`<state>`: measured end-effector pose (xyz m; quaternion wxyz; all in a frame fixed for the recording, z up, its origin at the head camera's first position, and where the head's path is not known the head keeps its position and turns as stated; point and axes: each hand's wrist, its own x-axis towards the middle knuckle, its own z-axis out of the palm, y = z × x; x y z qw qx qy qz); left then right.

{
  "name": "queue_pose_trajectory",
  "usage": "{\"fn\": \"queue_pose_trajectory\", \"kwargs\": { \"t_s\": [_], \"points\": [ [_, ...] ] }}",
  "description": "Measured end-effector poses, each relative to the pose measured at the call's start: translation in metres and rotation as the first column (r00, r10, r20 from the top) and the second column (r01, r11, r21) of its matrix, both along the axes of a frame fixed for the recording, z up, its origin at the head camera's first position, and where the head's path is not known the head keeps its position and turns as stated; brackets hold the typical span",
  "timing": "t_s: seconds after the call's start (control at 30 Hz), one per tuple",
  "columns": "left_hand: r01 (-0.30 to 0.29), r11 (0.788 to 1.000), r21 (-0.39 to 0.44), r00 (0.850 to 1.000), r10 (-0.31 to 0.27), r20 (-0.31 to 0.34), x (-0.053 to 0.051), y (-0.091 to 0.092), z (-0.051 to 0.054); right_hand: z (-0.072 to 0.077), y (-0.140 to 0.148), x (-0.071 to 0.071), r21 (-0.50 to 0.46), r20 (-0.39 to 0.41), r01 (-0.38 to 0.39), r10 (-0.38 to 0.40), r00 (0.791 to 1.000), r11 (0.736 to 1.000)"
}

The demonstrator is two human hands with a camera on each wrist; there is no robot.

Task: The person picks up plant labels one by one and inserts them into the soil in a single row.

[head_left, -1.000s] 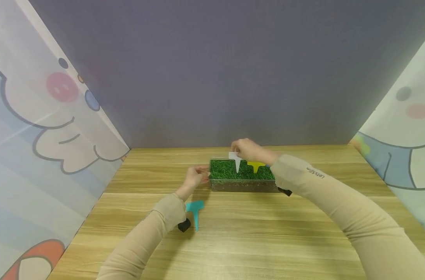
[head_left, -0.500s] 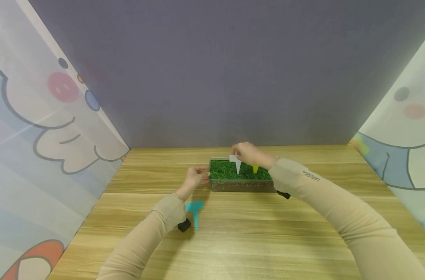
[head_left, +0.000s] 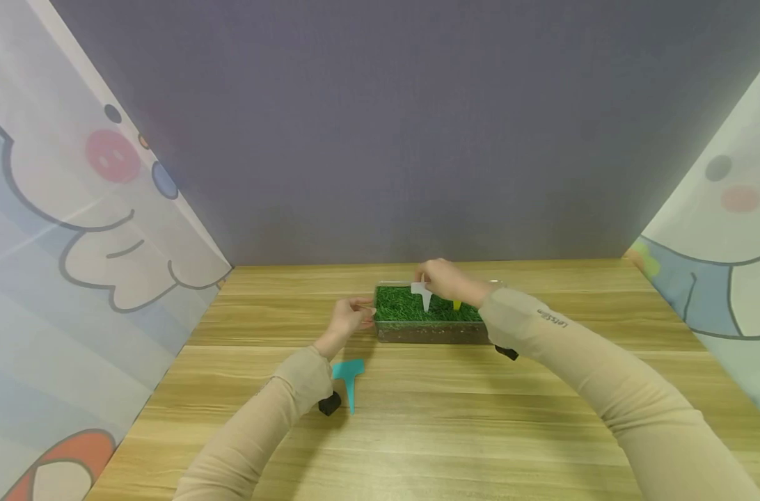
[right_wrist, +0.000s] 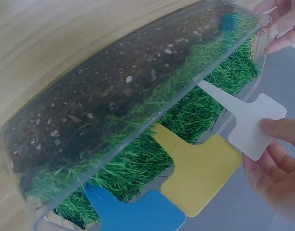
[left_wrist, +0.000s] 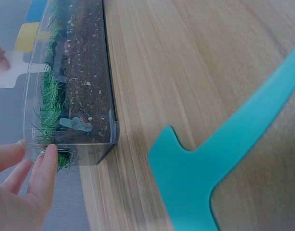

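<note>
My right hand [head_left: 447,280] pinches the head of a white T-shaped tag [head_left: 422,289], its stem down in the green grass [head_left: 400,303] of a clear box of soil [head_left: 433,332]. In the right wrist view, a yellow tag [right_wrist: 200,173] and a blue tag [right_wrist: 140,214] stand in the grass beside the white tag [right_wrist: 257,126]. My left hand [head_left: 347,319] rests its fingers on the box's left end, the fingers fairly straight. On the table lies a teal tag [head_left: 350,379], right of my left sleeve.
The wooden table [head_left: 442,417] meets a grey panel [head_left: 417,139] behind the box. Printed cartoon sheets [head_left: 35,229] line both sides. A black wrist device sits beneath each cuff.
My right hand and the white tag have moved down slightly, the stem sinking further into the grass. The hand now covers more of the yellow tag. My left hand has stayed put.
</note>
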<state>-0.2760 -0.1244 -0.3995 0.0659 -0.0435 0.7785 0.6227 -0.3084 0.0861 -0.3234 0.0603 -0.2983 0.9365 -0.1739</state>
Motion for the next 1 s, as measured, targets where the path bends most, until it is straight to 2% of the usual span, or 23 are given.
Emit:
{"fn": "queue_pose_trajectory", "kwargs": {
  "t_s": [0.17, 0.27, 0.3, 0.4, 0.5, 0.57, 0.8, 1.0],
  "points": [
    [0.005, 1.000, 0.004, 1.000, -0.005, 0.006, -0.001, -0.001, -0.001, -0.002, 0.000, 0.001, -0.010, -0.001, -0.017, 0.017, 1.000, 1.000],
    [-0.004, 1.000, -0.006, 1.000, 0.003, -0.016, 0.000, -0.001, -0.002, -0.005, 0.000, 0.002, -0.015, -0.003, -0.024, 0.024, 1.000, 1.000],
    [0.012, 1.000, 0.007, 0.999, -0.012, -0.044, 0.000, -0.002, -0.004, -0.005, -0.001, 0.002, -0.015, -0.005, -0.027, 0.027, 1.000, 1.000],
    [0.013, 1.000, 0.010, 0.998, -0.012, -0.058, 0.000, -0.002, -0.005, -0.007, -0.001, 0.002, -0.012, -0.006, -0.023, 0.023, 1.000, 1.000],
    [0.012, 1.000, 0.018, 0.999, -0.011, -0.051, 0.000, -0.001, -0.004, -0.007, -0.001, 0.002, -0.008, -0.008, -0.020, 0.019, 1.000, 1.000],
    [-0.006, 1.000, 0.004, 1.000, 0.006, -0.020, 0.002, 0.001, -0.001, -0.007, -0.001, 0.003, -0.007, -0.009, -0.018, 0.018, 1.000, 1.000],
    [0.016, 1.000, 0.018, 1.000, -0.015, -0.023, 0.005, 0.002, 0.004, -0.008, -0.001, 0.004, -0.020, -0.013, -0.002, 0.001, 1.000, 1.000],
    [0.002, 1.000, 0.002, 1.000, -0.002, -0.030, 0.004, 0.002, 0.001, -0.010, -0.001, 0.003, -0.016, -0.021, 0.005, -0.005, 1.000, 1.000]
  ]
}}
